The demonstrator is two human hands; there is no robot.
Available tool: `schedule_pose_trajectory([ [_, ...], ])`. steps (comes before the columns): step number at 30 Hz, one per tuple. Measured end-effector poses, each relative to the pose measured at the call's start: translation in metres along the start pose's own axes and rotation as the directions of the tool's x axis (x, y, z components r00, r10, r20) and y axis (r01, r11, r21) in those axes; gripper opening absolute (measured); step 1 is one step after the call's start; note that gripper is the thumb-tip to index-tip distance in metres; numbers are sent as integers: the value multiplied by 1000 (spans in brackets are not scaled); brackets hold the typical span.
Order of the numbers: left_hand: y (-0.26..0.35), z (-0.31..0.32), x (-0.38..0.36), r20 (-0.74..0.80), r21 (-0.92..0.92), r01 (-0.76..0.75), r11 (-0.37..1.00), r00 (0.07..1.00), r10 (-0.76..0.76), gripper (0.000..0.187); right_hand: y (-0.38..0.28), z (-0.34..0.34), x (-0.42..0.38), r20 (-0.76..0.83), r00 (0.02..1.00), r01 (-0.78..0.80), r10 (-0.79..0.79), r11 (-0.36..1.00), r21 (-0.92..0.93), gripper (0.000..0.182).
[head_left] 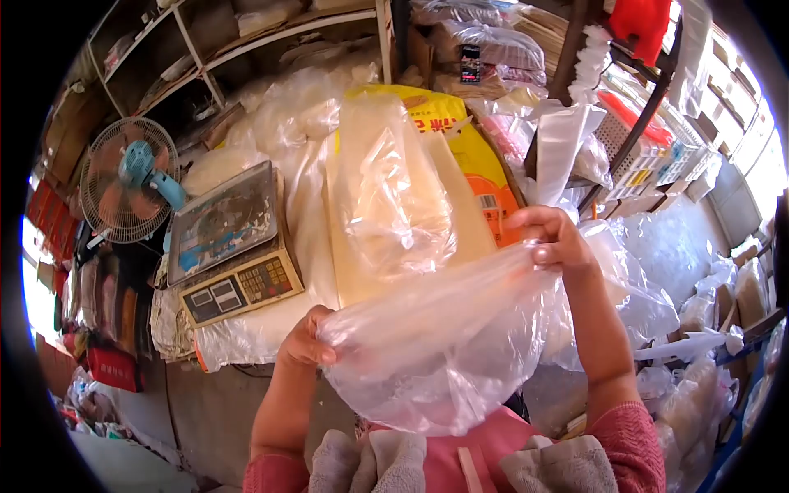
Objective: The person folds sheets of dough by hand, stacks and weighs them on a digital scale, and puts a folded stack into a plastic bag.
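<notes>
A large clear plastic bag (444,353) is stretched between my two hands in front of my body. My left hand (311,337) pinches one upper corner, and my right hand (552,238) pinches the opposite corner, held higher. The bag hangs loosely below the taut upper edge. Just beyond it, a stack of clear plastic bags (394,189) lies on the work surface. Under and behind that stack shows a yellow and orange printed sack (485,164).
To the left stands a weighing scale (238,238) with a keypad, and a fan (131,181) beside it. Shelves (288,41) line the back. White plastic baskets (649,156) and piles of plastic bags (690,403) fill the right side. A phone (470,64) leans on wrapped bundles.
</notes>
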State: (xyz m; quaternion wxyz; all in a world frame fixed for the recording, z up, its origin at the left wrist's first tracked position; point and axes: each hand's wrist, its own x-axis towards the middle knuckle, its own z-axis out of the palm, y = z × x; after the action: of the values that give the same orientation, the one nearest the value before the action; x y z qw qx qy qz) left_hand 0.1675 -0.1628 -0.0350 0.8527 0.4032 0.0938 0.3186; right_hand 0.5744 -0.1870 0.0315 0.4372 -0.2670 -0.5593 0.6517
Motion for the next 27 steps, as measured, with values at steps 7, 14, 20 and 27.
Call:
schedule_pose_trajectory([
  [7,6,-18,-10,-170,204,-48,978,982,84,25,46,-12,-2,-219,901,433,-374,789,436,65],
  [14,-4,-21,-15,-404,291,-104,951,888,221,30,25,10,-23,-248,937,-339,246,809,-480,46],
  [20,-9,-21,-1,-85,-199,-6,980,996,-11,44,76,-19,-26,-419,893,-111,167,982,155,16],
  [27,3,-47,-18,91,194,-244,950,969,231,14,81,-7,-31,-338,886,434,-318,825,363,24],
])
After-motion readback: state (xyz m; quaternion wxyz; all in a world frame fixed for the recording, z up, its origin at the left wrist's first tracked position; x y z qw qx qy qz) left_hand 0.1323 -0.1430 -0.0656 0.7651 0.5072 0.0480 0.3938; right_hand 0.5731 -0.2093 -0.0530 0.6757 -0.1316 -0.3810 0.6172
